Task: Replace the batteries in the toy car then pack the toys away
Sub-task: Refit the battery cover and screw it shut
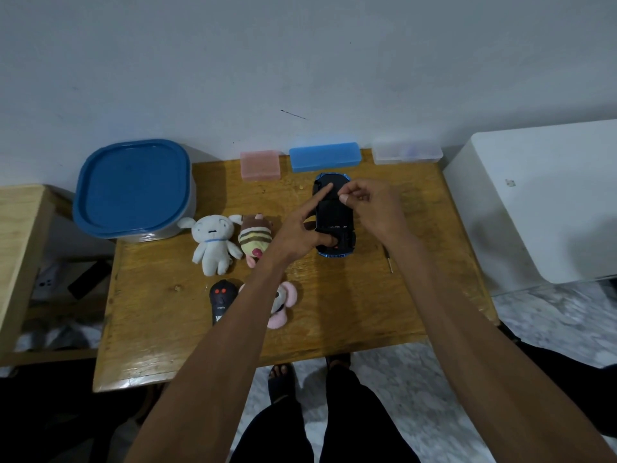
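A blue toy car [335,217] lies upside down on the wooden table [334,312], its black underside facing up. My left hand [300,233] grips the car's left side, with the index finger stretched along the underside and the thumb on its near end. My right hand [370,203] hovers over the car's far half, thumb and forefinger pinched on something too small to make out. A black remote control [220,304] with red buttons lies near the table's left front.
A white plush dog [213,243], a striped plush [255,240] and a pink plush [282,305] lie left of the car. A blue-lidded tub [133,188] stands at the back left. Pink [260,164], blue [324,156] and clear [406,151] cases line the wall. A screwdriver [388,262] lies at the right.
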The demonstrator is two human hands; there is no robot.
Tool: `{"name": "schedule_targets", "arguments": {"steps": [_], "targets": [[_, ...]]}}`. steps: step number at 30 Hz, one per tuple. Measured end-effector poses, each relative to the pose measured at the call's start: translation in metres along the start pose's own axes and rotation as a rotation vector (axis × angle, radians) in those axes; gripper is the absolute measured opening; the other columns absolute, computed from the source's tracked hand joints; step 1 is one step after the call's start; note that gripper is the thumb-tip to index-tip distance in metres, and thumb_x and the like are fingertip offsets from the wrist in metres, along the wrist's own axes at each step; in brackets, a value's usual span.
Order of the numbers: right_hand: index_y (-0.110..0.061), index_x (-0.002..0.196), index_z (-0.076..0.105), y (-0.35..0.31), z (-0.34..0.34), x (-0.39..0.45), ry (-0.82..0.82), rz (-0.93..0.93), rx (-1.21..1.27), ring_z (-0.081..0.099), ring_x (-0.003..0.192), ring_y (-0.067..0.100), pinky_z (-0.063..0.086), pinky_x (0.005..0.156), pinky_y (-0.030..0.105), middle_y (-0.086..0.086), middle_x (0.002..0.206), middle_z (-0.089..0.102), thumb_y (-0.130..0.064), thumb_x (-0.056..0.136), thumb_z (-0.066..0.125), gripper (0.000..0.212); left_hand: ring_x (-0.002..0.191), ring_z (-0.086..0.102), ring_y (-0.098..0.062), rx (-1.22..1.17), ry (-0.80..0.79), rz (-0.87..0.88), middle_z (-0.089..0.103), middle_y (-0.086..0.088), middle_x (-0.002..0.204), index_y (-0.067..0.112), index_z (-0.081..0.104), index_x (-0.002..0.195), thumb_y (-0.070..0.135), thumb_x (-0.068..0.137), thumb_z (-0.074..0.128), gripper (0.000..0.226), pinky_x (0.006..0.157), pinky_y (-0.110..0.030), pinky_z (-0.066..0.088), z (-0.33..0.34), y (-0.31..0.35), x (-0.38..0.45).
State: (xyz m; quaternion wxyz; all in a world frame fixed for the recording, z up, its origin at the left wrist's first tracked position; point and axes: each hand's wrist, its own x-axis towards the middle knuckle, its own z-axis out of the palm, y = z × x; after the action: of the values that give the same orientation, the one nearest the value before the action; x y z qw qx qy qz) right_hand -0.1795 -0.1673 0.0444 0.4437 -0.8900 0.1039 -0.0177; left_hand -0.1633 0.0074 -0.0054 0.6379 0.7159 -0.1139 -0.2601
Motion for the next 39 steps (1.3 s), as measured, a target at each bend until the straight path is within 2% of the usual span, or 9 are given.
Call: {"name": "schedule_targets", "arguments": {"steps": [7, 11, 16, 23, 28, 30, 34, 37, 39], "targets": [[-0.018, 0.098, 0.074, -0.0009, 0.0, -0.0022, 0.004, -0.007, 0.012, 0.058, 0.086, -0.005, 0.04, 0.07, 0.011, -0.007, 0.096, 0.069, -0.015, 0.092, 0.07, 0.008, 0.116, 0.059, 0.002, 0.002, 0.004, 0.013, 0.055, -0.008, 0.141, 0.034, 0.04, 0.154, -0.017, 0.071, 0.077, 0.105, 0.085, -0.02, 0.056, 0.0003, 0.0005, -0.0015], [-0.018, 0.098, 0.074, 0.0011, 0.0006, -0.0032, 0.015, 0.001, -0.001, 0.062, 0.087, 0.002, 0.045, 0.074, 0.015, -0.005, 0.096, 0.071, -0.016, 0.091, 0.071, 0.008, 0.123, 0.059, -0.013, -0.011, 0.017, 0.01, 0.055, -0.008, 0.14, 0.035, 0.041, 0.153, -0.018, 0.071, 0.077, 0.104, 0.09, -0.031, 0.059, 0.0017, -0.0013, -0.0033], [-0.019, 0.097, 0.074, 0.0023, 0.0002, -0.0028, -0.02, 0.003, -0.018, 0.063, 0.087, 0.006, 0.053, 0.079, 0.026, -0.006, 0.093, 0.069, -0.017, 0.092, 0.071, 0.007, 0.108, 0.061, 0.011, -0.005, 0.008, 0.008, 0.055, -0.01, 0.14, 0.034, 0.039, 0.152, -0.02, 0.071, 0.076, 0.104, 0.081, -0.019, 0.056, 0.0052, -0.0024, -0.0043], [-0.023, 0.096, 0.073, 0.0008, -0.0027, -0.003, -0.062, -0.022, -0.039, 0.059, 0.084, -0.001, 0.051, 0.079, 0.025, -0.009, 0.092, 0.068, -0.017, 0.091, 0.071, 0.007, 0.108, 0.06, 0.014, -0.012, 0.01, -0.005, 0.053, -0.01, 0.14, 0.031, 0.04, 0.153, -0.02, 0.071, 0.076, 0.103, 0.081, -0.017, 0.055, 0.0056, -0.0017, -0.0049], [-0.029, 0.092, 0.072, -0.0033, -0.0009, -0.0003, -0.034, -0.028, -0.149, 0.065, 0.086, 0.006, 0.045, 0.067, 0.016, -0.01, 0.089, 0.069, -0.023, 0.092, 0.071, 0.006, 0.124, 0.056, -0.006, -0.021, 0.018, 0.002, 0.056, -0.003, 0.141, 0.032, 0.039, 0.154, -0.016, 0.072, 0.078, 0.103, 0.087, -0.022, 0.057, 0.0089, -0.0038, -0.0051], [-0.028, 0.091, 0.072, -0.0036, -0.001, 0.0, -0.041, -0.033, -0.123, 0.065, 0.088, 0.008, 0.051, 0.07, 0.021, -0.01, 0.089, 0.069, -0.022, 0.092, 0.071, 0.007, 0.125, 0.056, -0.01, -0.03, 0.013, 0.0, 0.056, -0.002, 0.14, 0.031, 0.038, 0.155, -0.016, 0.073, 0.077, 0.103, 0.088, -0.024, 0.057, 0.0091, -0.004, -0.0054], [-0.024, 0.096, 0.072, 0.0004, -0.0053, 0.0012, -0.077, -0.02, -0.068, 0.067, 0.087, 0.012, 0.061, 0.08, 0.039, -0.008, 0.089, 0.068, -0.019, 0.093, 0.069, 0.007, 0.109, 0.063, -0.004, -0.061, 0.022, -0.017, 0.055, -0.003, 0.137, 0.031, 0.038, 0.154, -0.021, 0.073, 0.074, 0.103, 0.081, -0.021, 0.057, 0.0072, 0.0009, -0.0068], [-0.021, 0.098, 0.072, 0.0009, -0.0077, 0.0011, -0.083, -0.024, -0.027, 0.068, 0.085, 0.014, 0.062, 0.075, 0.035, -0.004, 0.091, 0.068, -0.017, 0.095, 0.067, 0.007, 0.107, 0.063, 0.004, -0.06, 0.022, 0.001, 0.05, -0.008, 0.144, 0.033, 0.038, 0.152, -0.022, 0.073, 0.072, 0.102, 0.081, -0.02, 0.056, 0.0046, 0.0021, -0.006], [-0.019, 0.099, 0.072, 0.0005, -0.0071, 0.0001, -0.075, -0.028, -0.007, 0.068, 0.085, 0.015, 0.06, 0.07, 0.028, -0.003, 0.091, 0.068, -0.017, 0.095, 0.067, 0.007, 0.11, 0.062, 0.001, -0.054, 0.022, 0.003, 0.05, -0.009, 0.145, 0.037, 0.039, 0.15, -0.022, 0.073, 0.073, 0.102, 0.082, -0.022, 0.057, 0.0031, 0.002, -0.0053]]}}
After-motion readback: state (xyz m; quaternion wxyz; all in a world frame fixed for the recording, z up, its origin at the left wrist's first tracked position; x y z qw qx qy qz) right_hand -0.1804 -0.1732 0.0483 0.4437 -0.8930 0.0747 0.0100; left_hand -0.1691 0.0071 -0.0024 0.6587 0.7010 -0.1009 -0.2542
